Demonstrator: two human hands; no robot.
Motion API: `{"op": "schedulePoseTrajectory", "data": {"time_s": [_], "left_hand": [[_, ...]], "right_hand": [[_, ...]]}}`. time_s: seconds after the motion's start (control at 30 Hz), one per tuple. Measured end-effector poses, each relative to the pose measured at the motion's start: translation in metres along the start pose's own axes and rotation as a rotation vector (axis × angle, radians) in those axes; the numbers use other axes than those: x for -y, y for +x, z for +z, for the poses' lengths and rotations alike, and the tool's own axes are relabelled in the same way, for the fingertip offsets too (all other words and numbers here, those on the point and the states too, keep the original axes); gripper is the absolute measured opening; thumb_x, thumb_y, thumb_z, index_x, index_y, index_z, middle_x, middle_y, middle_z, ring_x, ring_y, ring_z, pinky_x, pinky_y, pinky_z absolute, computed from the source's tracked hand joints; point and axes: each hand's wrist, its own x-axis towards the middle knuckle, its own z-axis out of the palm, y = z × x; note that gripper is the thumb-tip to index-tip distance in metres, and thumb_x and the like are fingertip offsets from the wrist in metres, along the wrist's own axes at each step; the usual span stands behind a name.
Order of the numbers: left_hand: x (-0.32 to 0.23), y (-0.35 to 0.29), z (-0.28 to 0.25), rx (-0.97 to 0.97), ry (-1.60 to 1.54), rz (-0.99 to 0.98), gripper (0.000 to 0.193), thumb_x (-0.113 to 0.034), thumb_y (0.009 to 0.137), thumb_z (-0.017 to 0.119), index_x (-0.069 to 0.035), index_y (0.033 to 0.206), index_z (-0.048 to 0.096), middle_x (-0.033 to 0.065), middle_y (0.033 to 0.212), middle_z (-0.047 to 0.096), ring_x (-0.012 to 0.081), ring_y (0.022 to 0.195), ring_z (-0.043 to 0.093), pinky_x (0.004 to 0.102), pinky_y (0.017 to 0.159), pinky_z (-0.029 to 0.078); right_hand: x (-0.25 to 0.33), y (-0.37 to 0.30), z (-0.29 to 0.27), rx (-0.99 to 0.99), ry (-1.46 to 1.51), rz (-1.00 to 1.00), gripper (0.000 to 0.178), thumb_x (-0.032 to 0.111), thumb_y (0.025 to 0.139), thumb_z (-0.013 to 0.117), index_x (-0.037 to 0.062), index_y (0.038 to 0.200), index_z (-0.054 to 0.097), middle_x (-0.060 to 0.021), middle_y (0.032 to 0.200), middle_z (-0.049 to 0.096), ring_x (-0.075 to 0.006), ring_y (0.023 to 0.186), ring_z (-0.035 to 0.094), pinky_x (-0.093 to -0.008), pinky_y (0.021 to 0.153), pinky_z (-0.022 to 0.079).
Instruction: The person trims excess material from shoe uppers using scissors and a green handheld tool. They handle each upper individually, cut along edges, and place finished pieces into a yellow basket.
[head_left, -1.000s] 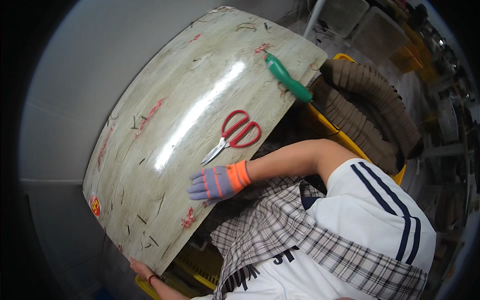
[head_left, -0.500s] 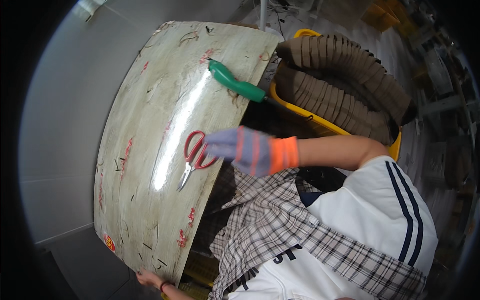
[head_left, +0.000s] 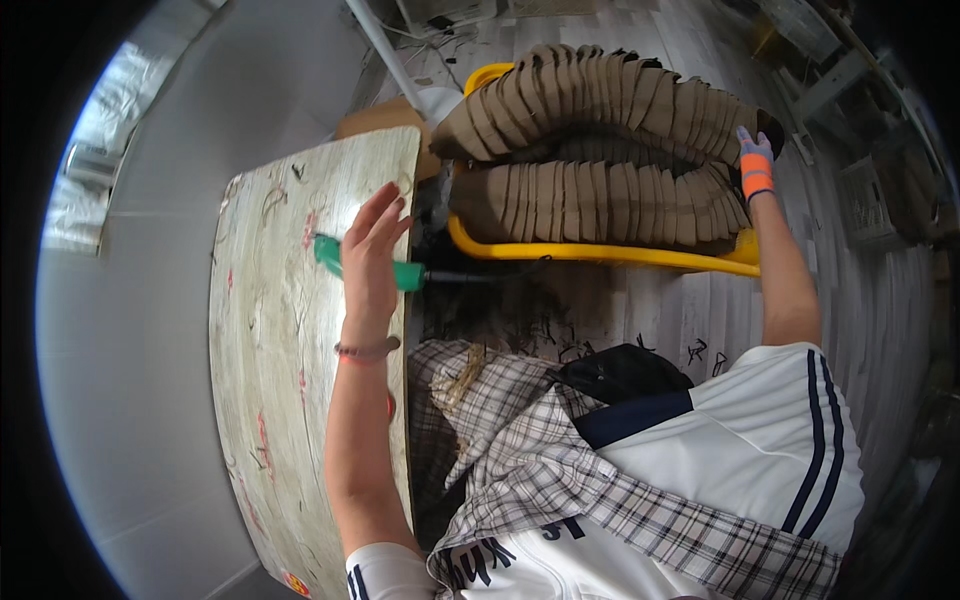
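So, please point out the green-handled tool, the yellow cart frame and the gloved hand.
green-handled tool [head_left: 408, 275]: head view, on the green handle right of the left hand.
yellow cart frame [head_left: 600, 255]: head view, on the front tube.
gloved right hand [head_left: 755, 160]: head view, on the glove's back.

The surface [head_left: 270, 400] is glossy wood-grain laminate, scuffed with marks. The tool [head_left: 405, 274] by the surface's edge has a smooth green plastic handle. The cardboard pieces [head_left: 590, 190] are matt brown. The glove [head_left: 755, 165] is knitted cloth. The bin [head_left: 600, 255] is shiny yellow plastic.
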Motion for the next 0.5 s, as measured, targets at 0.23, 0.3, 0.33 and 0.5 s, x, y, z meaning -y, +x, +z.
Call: {"op": "schedulePoseTrajectory", "data": {"time_s": [0.23,0.3,0.33,0.5], "left_hand": [[0.058,0.069,0.031,0.002,-0.133,-0.347,0.063,-0.030,0.094,0.056,0.003,0.142,0.031,0.0182,0.150,0.027,0.0323,0.142,0.015,0.0453,0.112,0.017],[0.073,0.088,0.029,-0.064,-0.090,-0.431,0.067,-0.037,0.092,0.059,0.001,0.141,0.035,0.0160,0.151,0.027,0.0299,0.143,0.011,0.0470,0.113,0.013],[0.074,0.096,0.030,-0.087,-0.089,-0.452,0.065,-0.038,0.092,0.059,0.001,0.140,0.037,0.0149,0.150,0.029,0.0286,0.142,0.013,0.0468,0.113,0.013],[0.089,0.111,0.027,-0.169,-0.052,-0.474,0.047,-0.041,0.089,0.063,-0.005,0.118,0.055,0.0069,0.120,0.057,0.0190,0.114,0.047,0.0407,0.104,0.027]], "right_hand": [[0.013,0.028,-0.049,0.303,0.433,0.344,0.055,0.032,0.097,0.037,0.0050,0.145,0.030,-0.0062,0.150,0.027,-0.0274,0.139,0.024,-0.0455,0.112,0.023],[0.025,0.034,-0.049,0.335,0.498,0.381,0.053,0.031,0.100,0.029,0.0078,0.148,0.026,-0.0005,0.153,0.023,-0.0257,0.141,0.019,-0.0472,0.114,0.019],[0.027,0.036,-0.053,0.332,0.511,0.390,0.053,0.032,0.100,0.029,0.0079,0.147,0.027,-0.0007,0.153,0.024,-0.0251,0.140,0.021,-0.0469,0.114,0.020],[-0.015,0.080,-0.058,0.159,1.784,0.627,0.052,0.018,0.098,0.030,0.0065,0.148,0.023,-0.0051,0.154,0.020,-0.0313,0.141,0.015,-0.0551,0.114,0.012]]}}
